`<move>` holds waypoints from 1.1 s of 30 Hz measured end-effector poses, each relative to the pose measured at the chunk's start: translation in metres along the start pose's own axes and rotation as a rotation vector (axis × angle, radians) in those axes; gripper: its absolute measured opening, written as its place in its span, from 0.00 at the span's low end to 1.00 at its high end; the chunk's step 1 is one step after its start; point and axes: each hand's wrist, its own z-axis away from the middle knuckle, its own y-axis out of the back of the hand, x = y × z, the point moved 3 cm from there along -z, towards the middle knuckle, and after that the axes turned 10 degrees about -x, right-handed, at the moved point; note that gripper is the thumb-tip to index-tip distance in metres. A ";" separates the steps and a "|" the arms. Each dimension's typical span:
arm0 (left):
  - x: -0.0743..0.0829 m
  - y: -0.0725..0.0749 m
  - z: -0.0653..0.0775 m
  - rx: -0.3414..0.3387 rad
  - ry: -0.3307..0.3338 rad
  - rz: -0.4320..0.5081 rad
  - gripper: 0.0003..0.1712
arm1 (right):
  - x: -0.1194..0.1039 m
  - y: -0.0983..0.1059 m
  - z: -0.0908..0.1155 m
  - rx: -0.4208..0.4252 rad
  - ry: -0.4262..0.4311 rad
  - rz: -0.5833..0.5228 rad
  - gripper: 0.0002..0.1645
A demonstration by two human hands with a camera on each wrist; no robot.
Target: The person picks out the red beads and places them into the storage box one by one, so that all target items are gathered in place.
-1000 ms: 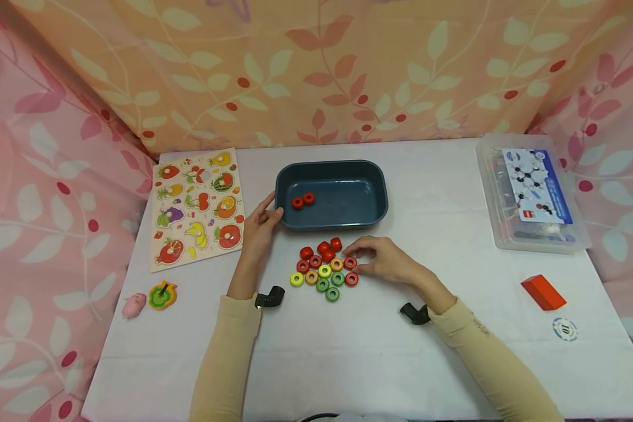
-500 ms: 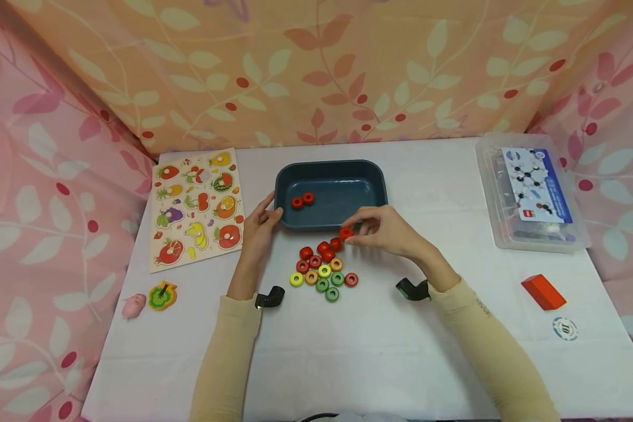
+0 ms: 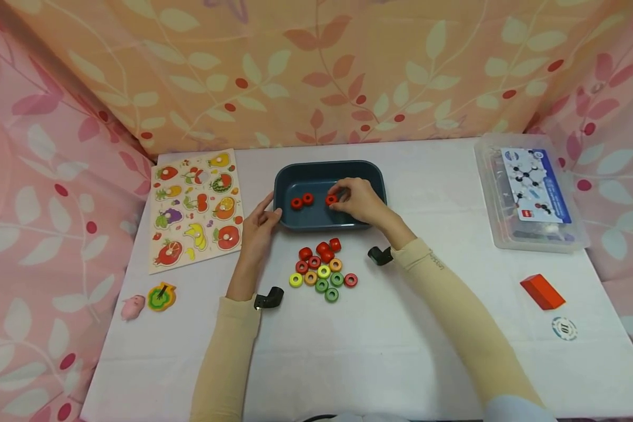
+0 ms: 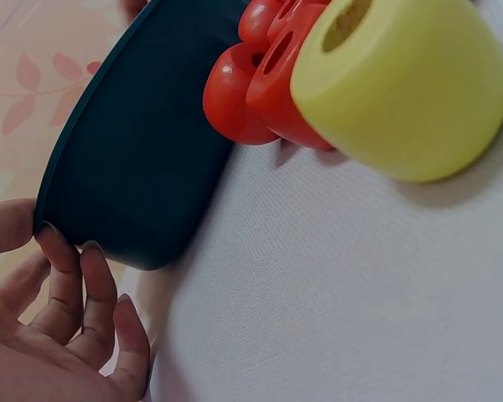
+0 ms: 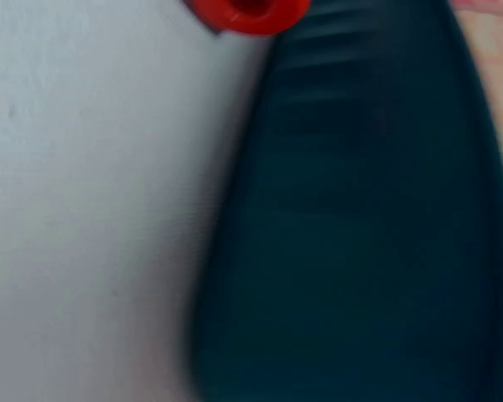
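Note:
My right hand is over the dark blue tray, pinching a red bead between thumb and fingertips. Inside the tray on the left sit two red beads, one of them the nearer bead. My left hand holds the tray's near left corner; in the left wrist view its fingertips meet the rim and outer wall. Just in front of the tray lies a group of red, orange, yellow and green beads. A big yellow bead stands close to the left wrist camera. The right wrist view is blurred and leaves the right hand out.
To the left lie a fruit puzzle board, a pink pig figure and a tree-shaped piece. On the right are a clear plastic case, a red block and a poker chip. Patterned curtains surround the white table.
My right hand has taken a red bead from the right side of the group and carried it up and left over the tray. The left hand has stayed at the tray's corner.

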 end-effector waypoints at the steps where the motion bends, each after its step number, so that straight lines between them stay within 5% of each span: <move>1: 0.000 0.000 0.000 -0.002 -0.002 -0.005 0.29 | 0.000 -0.001 -0.004 -0.008 -0.005 0.014 0.16; 22: -0.002 0.001 -0.001 -0.011 -0.007 0.023 0.29 | 0.006 -0.017 -0.041 -0.027 0.000 0.035 0.16; 27: -0.002 0.001 -0.002 -0.014 -0.018 0.031 0.29 | 0.004 -0.015 -0.034 -0.031 0.018 0.065 0.20; 33: -0.003 0.002 -0.003 -0.014 -0.022 0.019 0.29 | -0.009 -0.004 -0.001 0.034 0.094 0.102 0.21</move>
